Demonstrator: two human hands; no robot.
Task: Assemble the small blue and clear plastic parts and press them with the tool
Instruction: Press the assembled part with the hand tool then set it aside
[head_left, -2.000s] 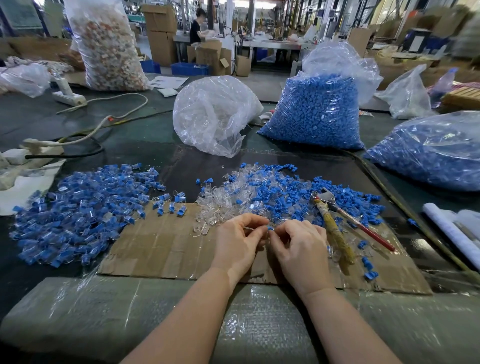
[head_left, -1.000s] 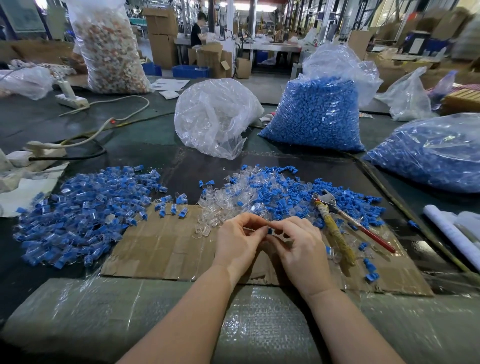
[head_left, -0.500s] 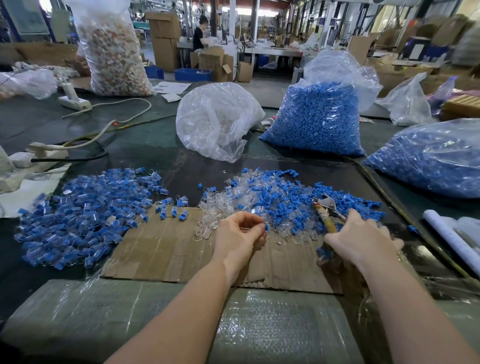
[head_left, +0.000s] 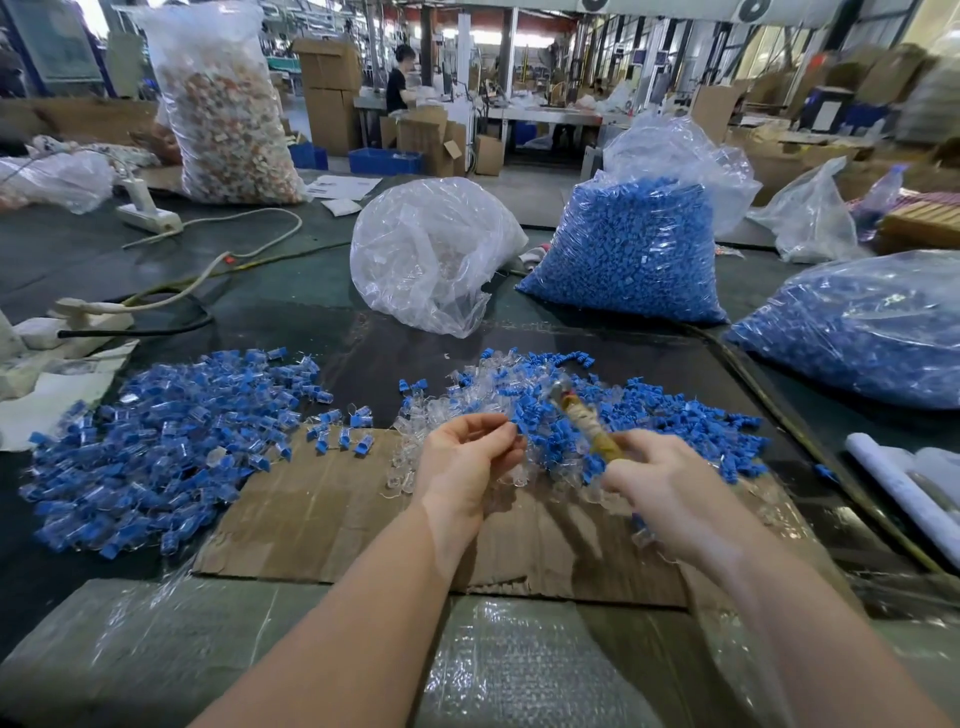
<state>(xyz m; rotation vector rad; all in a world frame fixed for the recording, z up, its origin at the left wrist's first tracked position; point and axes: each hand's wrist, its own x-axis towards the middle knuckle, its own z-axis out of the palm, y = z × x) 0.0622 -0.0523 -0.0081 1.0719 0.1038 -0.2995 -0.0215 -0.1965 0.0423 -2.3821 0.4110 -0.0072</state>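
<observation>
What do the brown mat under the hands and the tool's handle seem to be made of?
The mat looks like matte corrugated cardboard: brown, creased, with frayed fluted edges. The tool's handle, which the right hand grips, seems wrapped in yellowish tape or cord, judging by the ribbed turns; motion blur leaves this uncertain.

My left hand (head_left: 465, 457) raised palm-up, fingers curled in a pinch; my right hand (head_left: 670, 486) just beside it, fist closed, both forearms extended.

Blue-and-clear parts (head_left: 566, 415) heaped on cardboard (head_left: 322, 514) — tool (head_left: 592, 431) raised
</observation>
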